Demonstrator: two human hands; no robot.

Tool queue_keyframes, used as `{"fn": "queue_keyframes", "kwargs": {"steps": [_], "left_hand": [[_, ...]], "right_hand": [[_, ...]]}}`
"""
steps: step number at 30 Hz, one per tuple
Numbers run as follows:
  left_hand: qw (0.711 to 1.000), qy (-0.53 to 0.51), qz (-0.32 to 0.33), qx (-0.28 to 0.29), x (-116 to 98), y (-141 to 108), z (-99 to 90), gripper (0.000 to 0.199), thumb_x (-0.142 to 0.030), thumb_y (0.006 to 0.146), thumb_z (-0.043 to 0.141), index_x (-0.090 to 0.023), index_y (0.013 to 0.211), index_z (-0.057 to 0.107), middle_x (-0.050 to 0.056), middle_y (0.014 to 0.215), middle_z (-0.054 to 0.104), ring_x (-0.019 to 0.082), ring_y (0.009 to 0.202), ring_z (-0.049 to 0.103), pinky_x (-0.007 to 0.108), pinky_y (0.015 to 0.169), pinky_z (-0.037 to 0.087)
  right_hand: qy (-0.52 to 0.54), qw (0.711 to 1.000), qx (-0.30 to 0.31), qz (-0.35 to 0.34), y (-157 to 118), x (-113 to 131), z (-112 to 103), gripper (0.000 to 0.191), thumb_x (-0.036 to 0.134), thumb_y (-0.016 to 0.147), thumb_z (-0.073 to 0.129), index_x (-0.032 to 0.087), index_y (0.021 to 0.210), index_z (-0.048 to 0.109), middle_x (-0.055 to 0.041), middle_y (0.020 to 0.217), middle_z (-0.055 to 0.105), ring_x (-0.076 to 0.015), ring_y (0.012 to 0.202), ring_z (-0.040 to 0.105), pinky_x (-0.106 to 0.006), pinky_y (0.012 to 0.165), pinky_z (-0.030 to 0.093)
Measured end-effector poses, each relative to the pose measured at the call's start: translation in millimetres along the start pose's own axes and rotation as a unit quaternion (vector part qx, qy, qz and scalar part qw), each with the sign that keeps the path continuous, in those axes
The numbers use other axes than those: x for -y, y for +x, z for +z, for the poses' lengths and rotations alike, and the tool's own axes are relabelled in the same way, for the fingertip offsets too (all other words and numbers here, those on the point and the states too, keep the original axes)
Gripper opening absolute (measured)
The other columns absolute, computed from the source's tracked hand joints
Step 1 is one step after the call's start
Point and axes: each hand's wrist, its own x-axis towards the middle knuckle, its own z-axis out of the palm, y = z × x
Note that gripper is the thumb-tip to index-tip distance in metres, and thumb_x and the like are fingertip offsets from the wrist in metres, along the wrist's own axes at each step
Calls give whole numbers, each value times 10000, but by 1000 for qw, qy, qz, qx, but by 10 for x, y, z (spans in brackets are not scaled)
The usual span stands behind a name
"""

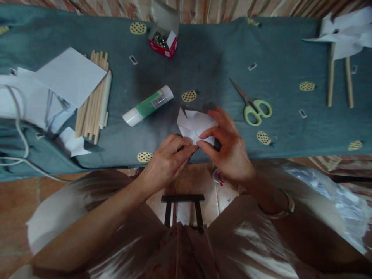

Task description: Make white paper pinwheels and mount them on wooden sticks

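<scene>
A white folded paper [197, 122] with raised, pointed flaps lies near the front edge of the cloth-covered table. My left hand [168, 161] is closed on its lower left edge, fingers pressed together. From the right, my right hand [228, 143] pinches the lower part of the paper between thumb and index finger, the other fingers curved above it. Both sets of fingertips nearly meet at the paper's bottom edge. Just beyond my left hand lies a green and white glue stick [149, 104]. To the right of my right hand are scissors [255, 110] with light green handles.
Wooden sticks [93, 100] and white paper sheets [71, 75] lie at the left, near a white cable [19, 124]. An open red box [164, 42] of small metal pieces stands at the back. Paper pinwheels [347, 33] on sticks rest at the far right.
</scene>
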Motion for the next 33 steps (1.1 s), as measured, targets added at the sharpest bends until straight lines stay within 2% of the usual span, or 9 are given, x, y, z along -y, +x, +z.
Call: {"fn": "queue_keyframes", "kwargs": {"steps": [3, 8, 15, 19, 24, 29, 33], "left_hand": [[1000, -3, 0, -5, 1, 0, 3, 194, -111, 963, 592, -117, 1148, 649, 101, 974, 682, 198, 905, 604, 348, 760, 554], [1000, -1, -5, -1, -5, 12, -6, 193, -129, 983, 563, -156, 1157, 643, 81, 976, 681, 185, 898, 602, 338, 754, 548], [1000, -2, -11, 10, -15, 30, -24, 205, -141, 996, 540, -166, 1165, 654, 80, 977, 676, 181, 897, 600, 330, 753, 545], [1000, 0, -11, 14, -14, 33, -32, 190, -147, 992, 548, -143, 1144, 663, 85, 964, 673, 181, 886, 592, 317, 746, 533], [1000, 3, -15, 27, -8, 31, -35, 193, -168, 1008, 524, -176, 1145, 659, 73, 971, 676, 180, 893, 594, 328, 767, 529], [1000, -2, -8, 12, -4, 24, -17, 180, -159, 1003, 532, -163, 1133, 656, 74, 952, 672, 179, 882, 591, 324, 753, 530], [1000, -1, -13, 20, -3, 23, -22, 185, -168, 1007, 529, -169, 1139, 659, 77, 970, 679, 187, 905, 602, 333, 762, 541]], "right_hand": [[2, 1000, 1, 5, -3, 12, 1, 62, 229, 852, 689, 284, 875, 670, -38, 1462, 574, -296, 1498, 389, -603, 1191, 379], [-4, 1000, 2, -2, -10, 7, 9, 56, 229, 856, 687, 269, 893, 678, -72, 1466, 566, -314, 1498, 387, -615, 1190, 381], [-1, 1000, -2, -9, -27, 8, 21, 146, 208, 868, 672, 318, 961, 702, -36, 1435, 568, -328, 1501, 375, -658, 1177, 385], [-10, 1000, 2, -15, -27, 29, 20, 175, 200, 883, 655, 324, 997, 702, -35, 1447, 560, -344, 1501, 370, -655, 1175, 385], [-28, 999, 5, -24, -40, 30, 34, 228, 201, 906, 623, 354, 1061, 691, -17, 1487, 534, -348, 1505, 363, -653, 1170, 379], [-72, 995, -5, -73, -69, 34, 44, 186, 222, 956, 563, 307, 1066, 687, -59, 1493, 537, -340, 1512, 356, -574, 1170, 390], [-136, 983, -8, -120, -94, 56, 64, 195, 201, 982, 496, 250, 1077, 659, -121, 1489, 542, -341, 1504, 373, -560, 1134, 420]]}}
